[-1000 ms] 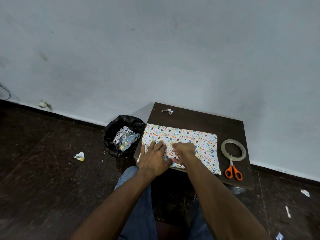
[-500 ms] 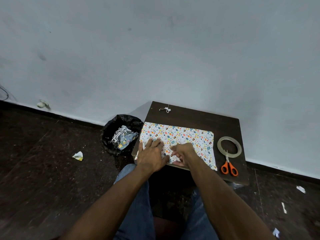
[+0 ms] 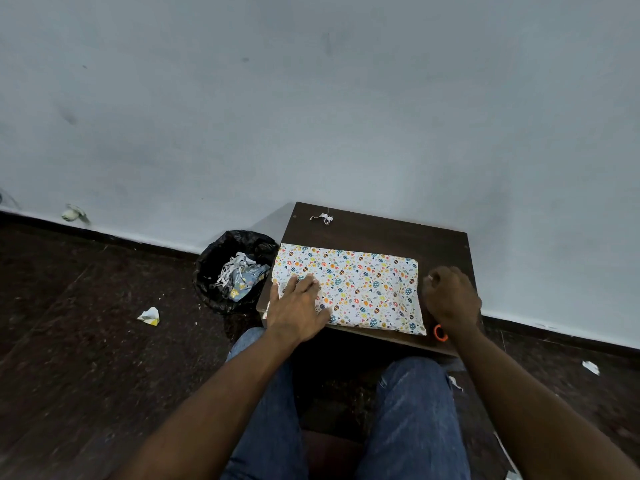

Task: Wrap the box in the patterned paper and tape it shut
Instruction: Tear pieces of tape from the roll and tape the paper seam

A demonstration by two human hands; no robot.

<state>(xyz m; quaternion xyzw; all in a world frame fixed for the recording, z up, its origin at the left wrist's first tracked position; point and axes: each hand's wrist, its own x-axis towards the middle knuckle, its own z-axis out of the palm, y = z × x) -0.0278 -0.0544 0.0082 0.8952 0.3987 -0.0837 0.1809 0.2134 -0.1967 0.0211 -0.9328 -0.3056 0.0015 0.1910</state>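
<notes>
Left hand (image 3: 299, 311) flat, fingers straight, pinning paper-covered box (image 3: 349, 289) on surface (image 3: 381, 230); long axis left-right. Right hand (image 3: 450, 299) curled just right of box over tape spot; hold unclear
</notes>
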